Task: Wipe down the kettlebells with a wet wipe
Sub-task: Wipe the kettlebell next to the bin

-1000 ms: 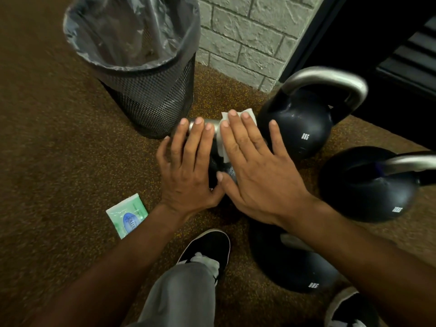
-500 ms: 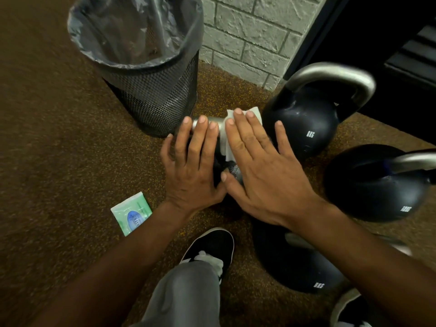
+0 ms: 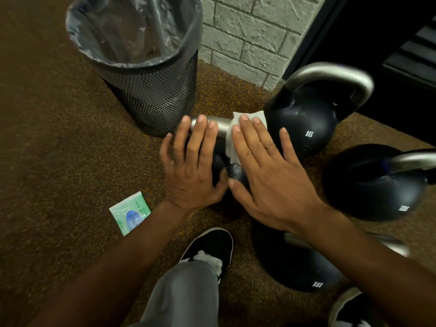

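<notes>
At frame centre the right hand (image 3: 266,175), grip flat, is pressing the wipe (image 3: 238,128) onto the handle of the kettlebell (image 3: 222,130). The left hand (image 3: 191,171), also flat, is steadying it. The next move is probably calling for sweeping along that handle.

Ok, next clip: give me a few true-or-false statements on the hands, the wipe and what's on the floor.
1. The right hand presses the white wipe onto the steel handle of a kettlebell. True.
2. The left hand holds the green wipe packet. False: the packet lies on the floor, and the left hand rests on the handle.
3. The mesh bin has a plastic liner. True.
4. Only two kettlebells are in view. False: four show, counting the rear kettlebell, the side kettlebell and the near kettlebell.
</notes>
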A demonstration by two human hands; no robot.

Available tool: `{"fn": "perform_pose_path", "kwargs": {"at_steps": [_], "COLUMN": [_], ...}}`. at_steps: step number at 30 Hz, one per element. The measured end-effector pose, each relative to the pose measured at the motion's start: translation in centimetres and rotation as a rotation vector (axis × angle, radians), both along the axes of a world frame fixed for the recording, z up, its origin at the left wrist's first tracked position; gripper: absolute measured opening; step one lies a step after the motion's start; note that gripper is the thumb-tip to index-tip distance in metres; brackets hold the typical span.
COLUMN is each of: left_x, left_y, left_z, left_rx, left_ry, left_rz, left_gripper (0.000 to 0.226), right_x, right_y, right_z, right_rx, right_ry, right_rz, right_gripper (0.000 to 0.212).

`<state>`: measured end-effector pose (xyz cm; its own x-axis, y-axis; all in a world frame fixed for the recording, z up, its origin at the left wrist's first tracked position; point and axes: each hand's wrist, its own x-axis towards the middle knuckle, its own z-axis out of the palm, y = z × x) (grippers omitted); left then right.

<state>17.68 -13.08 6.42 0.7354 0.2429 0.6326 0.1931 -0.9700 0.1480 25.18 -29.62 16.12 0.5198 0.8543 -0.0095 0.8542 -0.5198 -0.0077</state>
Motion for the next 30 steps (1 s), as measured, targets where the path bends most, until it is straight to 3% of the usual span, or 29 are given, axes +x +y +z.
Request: {"fn": "perform_pose_path", "kwargs": {"at_steps": [8,22,26,30], "left_x": [0.0,-0.1,-0.1,-0.3], "left_y": [0.0,0.0,0.2,0.1], "left_z": [0.3,0.2,0.3,0.4], "left_rx": [-0.022,-0.025,-0.017,-0.026], "left_ry": [-0.019,-0.015,-0.012,0.006], "left_rz": [-0.001,-0.020,-0.018,-0.011], "left_gripper": [0.078,0.088,0.087,0.090], "right_x": [0.1,0.1,0.9,4.5], "right_y": [1.8,0.9,0.3,4.4], "right_z": [0.2,-0.3,1.2,5.1], "right_rx": [-0.004,-0.055,0.034,0.142], "right_ry": [-0.017,-0.052,0.219,0.796], "right_rz": [0.001,0.051,0.063,-0.211], "right_gripper": [0.080,0.078,0.076,0.056]}}
